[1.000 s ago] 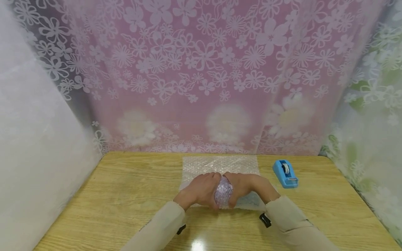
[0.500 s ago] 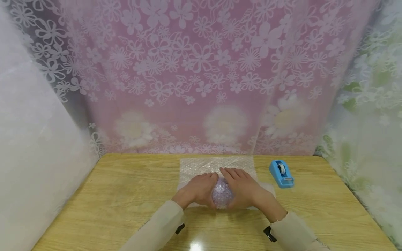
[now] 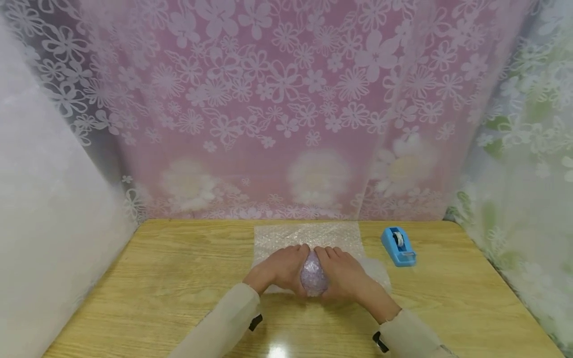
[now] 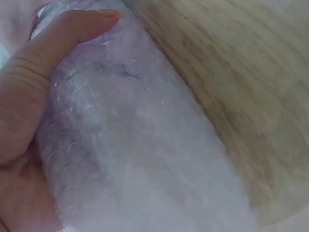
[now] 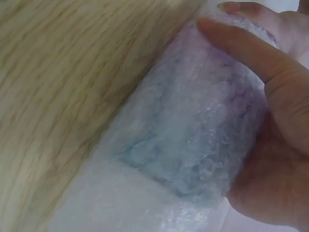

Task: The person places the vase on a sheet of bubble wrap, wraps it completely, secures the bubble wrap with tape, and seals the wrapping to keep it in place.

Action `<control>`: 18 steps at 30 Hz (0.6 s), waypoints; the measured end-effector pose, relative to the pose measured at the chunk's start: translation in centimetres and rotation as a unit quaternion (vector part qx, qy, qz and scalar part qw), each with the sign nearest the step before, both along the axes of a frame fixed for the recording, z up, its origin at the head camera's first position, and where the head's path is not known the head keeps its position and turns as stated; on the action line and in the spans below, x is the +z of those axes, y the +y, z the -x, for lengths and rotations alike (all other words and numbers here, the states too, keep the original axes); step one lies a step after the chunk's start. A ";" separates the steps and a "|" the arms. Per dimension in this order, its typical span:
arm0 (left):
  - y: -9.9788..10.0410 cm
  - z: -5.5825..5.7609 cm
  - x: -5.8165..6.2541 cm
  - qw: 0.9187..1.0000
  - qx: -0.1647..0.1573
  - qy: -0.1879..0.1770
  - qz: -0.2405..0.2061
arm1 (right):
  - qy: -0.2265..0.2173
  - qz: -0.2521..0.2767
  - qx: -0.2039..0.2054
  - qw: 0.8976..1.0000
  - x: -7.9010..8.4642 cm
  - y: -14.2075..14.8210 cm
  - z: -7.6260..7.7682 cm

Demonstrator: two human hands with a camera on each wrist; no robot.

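A purple-and-blue object rolled in bubble wrap [image 3: 314, 279] lies between my two hands on the table. My left hand [image 3: 283, 271] grips its left side, with the thumb [image 4: 67, 36] across the wrapped surface in the left wrist view. My right hand [image 3: 344, 276] holds the right side, its thumb [image 5: 246, 50] laid over the roll in the right wrist view. Bluish colour shows through the layers there, but what the object is cannot be told. Behind the hands, a flat stretch of the bubble wrap sheet [image 3: 306, 234] runs toward the table's far edge. Most fingers are hidden.
A blue tape dispenser [image 3: 398, 247] with a roll of tape stands at the right, beyond the right hand. The wooden table [image 3: 188, 258] ends at a pink flowered curtain [image 3: 250, 149]. Pale sheets hang at both sides.
The fingers of my right hand stretched out over the roll half a second ago and now bend closer round it. Wrap at the right end of the roll shows more. My left hand keeps its hold.
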State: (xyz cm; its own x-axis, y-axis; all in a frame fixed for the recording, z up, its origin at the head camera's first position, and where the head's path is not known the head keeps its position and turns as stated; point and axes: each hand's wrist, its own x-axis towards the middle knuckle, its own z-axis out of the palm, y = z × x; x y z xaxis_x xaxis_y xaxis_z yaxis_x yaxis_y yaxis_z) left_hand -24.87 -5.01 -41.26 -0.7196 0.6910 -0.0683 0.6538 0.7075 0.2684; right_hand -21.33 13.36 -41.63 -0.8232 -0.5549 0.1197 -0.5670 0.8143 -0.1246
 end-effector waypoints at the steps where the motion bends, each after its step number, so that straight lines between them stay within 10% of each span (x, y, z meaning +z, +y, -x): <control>1: 0.0 0.1 0.0 1.000 0.000 -0.006 -0.005 | -0.002 0.006 0.002 1.000 -0.1 0.0 0.0; 10: -0.3 0.8 0.4 0.995 -0.016 -0.087 -0.054 | -0.049 0.027 0.016 0.998 0.2 0.0 1.1; 18: -1.0 1.8 -0.3 0.969 -0.028 -0.204 -0.134 | -0.134 0.028 0.045 0.990 1.2 -0.2 2.6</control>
State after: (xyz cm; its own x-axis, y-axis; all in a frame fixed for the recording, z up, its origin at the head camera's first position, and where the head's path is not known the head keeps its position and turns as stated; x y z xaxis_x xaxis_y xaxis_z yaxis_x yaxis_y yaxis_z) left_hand -26.71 -5.98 -41.55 -0.6319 0.7599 -0.1526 0.4888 0.5435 0.6824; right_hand -23.95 13.12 -40.41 -0.7775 -0.6256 -0.0643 -0.5769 0.7501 -0.3232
